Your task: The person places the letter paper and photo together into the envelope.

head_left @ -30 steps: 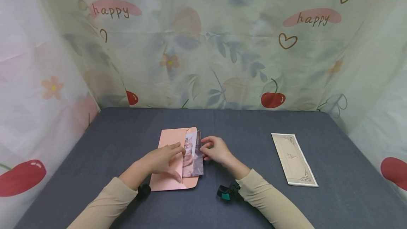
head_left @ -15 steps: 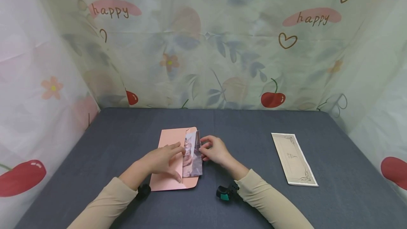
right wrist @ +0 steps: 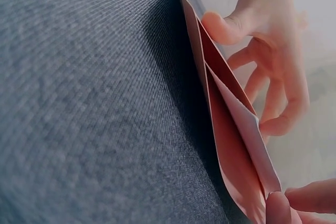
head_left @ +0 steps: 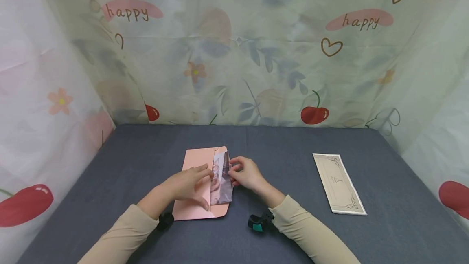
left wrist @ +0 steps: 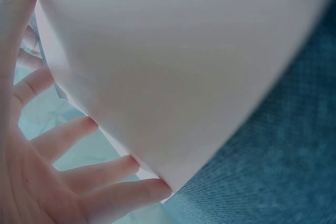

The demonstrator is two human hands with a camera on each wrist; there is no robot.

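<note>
A pink envelope [head_left: 195, 157] lies on the table, its flap side facing right. Part of a picture card [head_left: 222, 188] with a pale animal print sticks out of the mouth; the rest is hidden inside. My left hand [head_left: 187, 183] rests on the envelope with spread fingers, their tips touching the upper layer near the mouth, as the left wrist view also shows. Thumb and fingers of my right hand [head_left: 250, 173] pinch the card's outer edge. From the right wrist, the card [right wrist: 245, 120] appears between the envelope's parted layers, the upper one lifted.
A folded cream paper [head_left: 338, 184] with a dark ornamental border lies to the right on the dark grey tablecloth [head_left: 278, 141]. Black wrist devices [head_left: 261, 221] sit below both wrists. Printed curtains [head_left: 234, 60] enclose the back and sides.
My right hand has shifted slightly left, and the card has slid a little further into the envelope with it. The left hand and the envelope hold their position.
</note>
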